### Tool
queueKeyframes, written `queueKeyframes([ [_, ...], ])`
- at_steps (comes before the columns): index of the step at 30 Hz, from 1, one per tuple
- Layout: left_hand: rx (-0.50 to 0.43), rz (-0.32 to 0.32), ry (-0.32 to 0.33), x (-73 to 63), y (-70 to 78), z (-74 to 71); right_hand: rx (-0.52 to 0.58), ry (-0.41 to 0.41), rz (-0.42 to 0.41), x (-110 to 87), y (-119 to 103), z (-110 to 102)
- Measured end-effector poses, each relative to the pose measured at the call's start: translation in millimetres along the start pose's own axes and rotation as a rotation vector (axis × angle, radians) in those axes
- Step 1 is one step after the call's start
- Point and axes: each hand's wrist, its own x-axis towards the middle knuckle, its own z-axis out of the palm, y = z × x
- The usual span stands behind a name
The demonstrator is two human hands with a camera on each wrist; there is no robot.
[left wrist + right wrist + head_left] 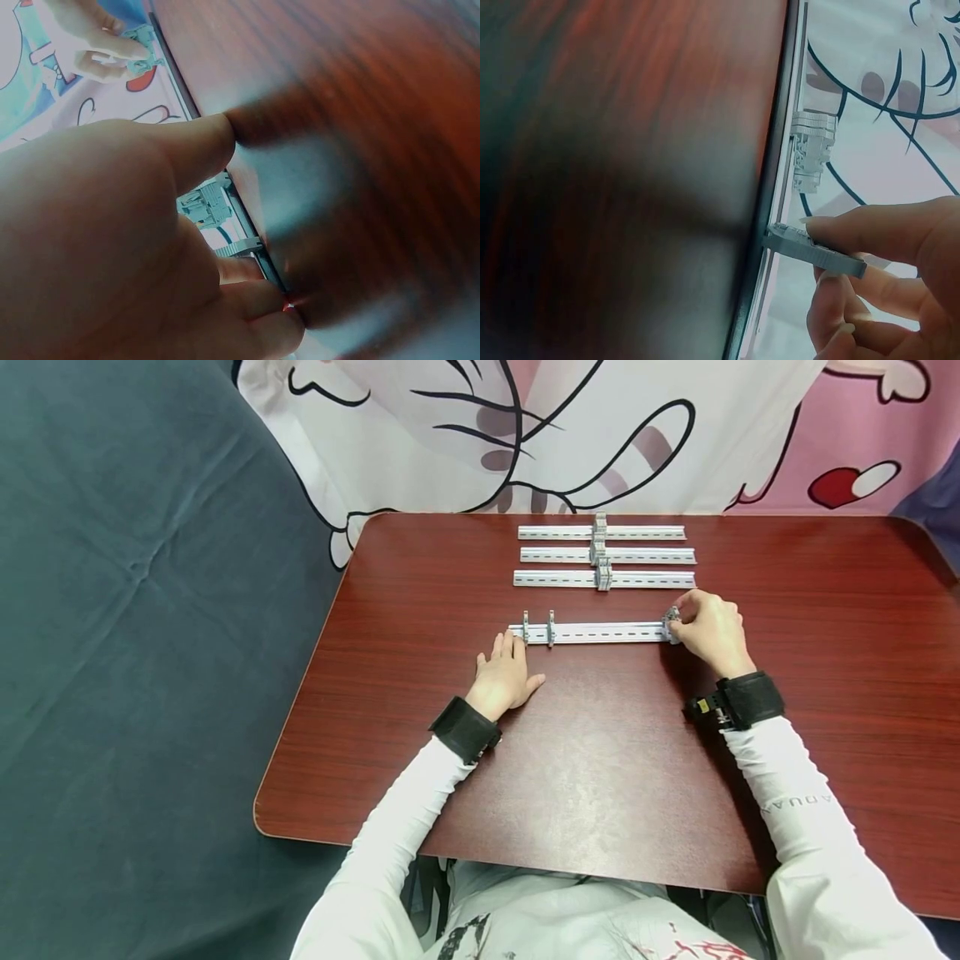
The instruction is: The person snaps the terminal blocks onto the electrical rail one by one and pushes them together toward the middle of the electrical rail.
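Note:
A slotted metal DIN rail lies crosswise on the table in front of the person. My right hand pinches a thin grey terminal block between thumb and fingers at the rail's right end. The block's lower end meets the rail in the right wrist view. At the rail's left end rests my left hand, its fingers stretched forward onto the near edge and its thumb spread aside. Two thin grey pieces stand on the rail, apart from each other, just beyond the left fingertips.
Behind the front rail lie three more DIN rails, parallel to it, each with a cluster of grey terminal blocks near its middle. The brown wooden table ends at a printed curtain at the back.

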Motion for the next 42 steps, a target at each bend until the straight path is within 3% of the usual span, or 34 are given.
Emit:
queueKeyframes([
  [16, -0.001, -0.002, -0.02, -1.8, -0.3, -1.9, -0.116, 0.023, 0.096, -3.6, -14, -2],
  [25, 0.0, -0.002, -0.01, -2.6, 0.1, -2.4, -0.156, 0.087, 0.019, -2.2, -18, 0],
  [42, 0.005, 0.001, -0.018, -1.1, -0.2, -2.3, -0.157, 0.031, -0.027, 6.5, -19, 5],
])
